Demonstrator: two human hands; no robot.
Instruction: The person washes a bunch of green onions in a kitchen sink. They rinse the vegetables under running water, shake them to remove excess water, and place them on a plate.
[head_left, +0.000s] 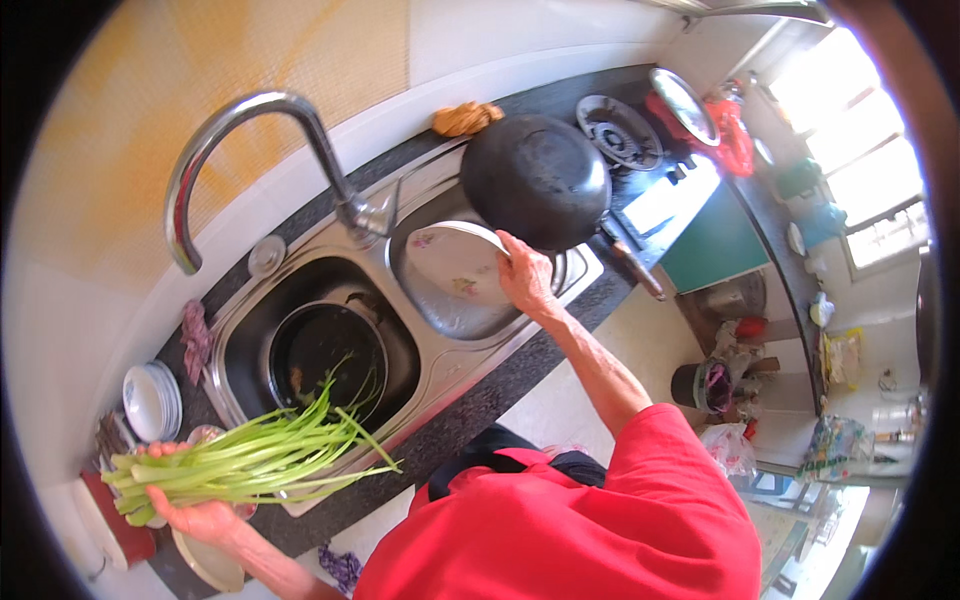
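Note:
My left hand (196, 517) grips a bunch of long green stalks, seemingly celery (247, 457), by the thick ends. Their thin tips reach over the near edge of the left sink basin (247, 352). Down in that basin rests a dark round pan (319, 352); its bottom is hard to make out. With my right hand (527, 274) I hold the rim of a white floral plate (454, 262), tilted inside the right basin (450, 322). Just beyond it, an upturned black wok (540, 180) covers part of that basin, its handle (637, 270) pointing towards the floor side.
A chrome faucet (292, 105) arches over the left basin. Stacked white dishes (154, 401) and a purple cloth (196, 341) lie left of the sink. An orange cloth (466, 118) is behind the wok, beside a gas burner (619, 133). A bin (701, 386) stands on the floor at right.

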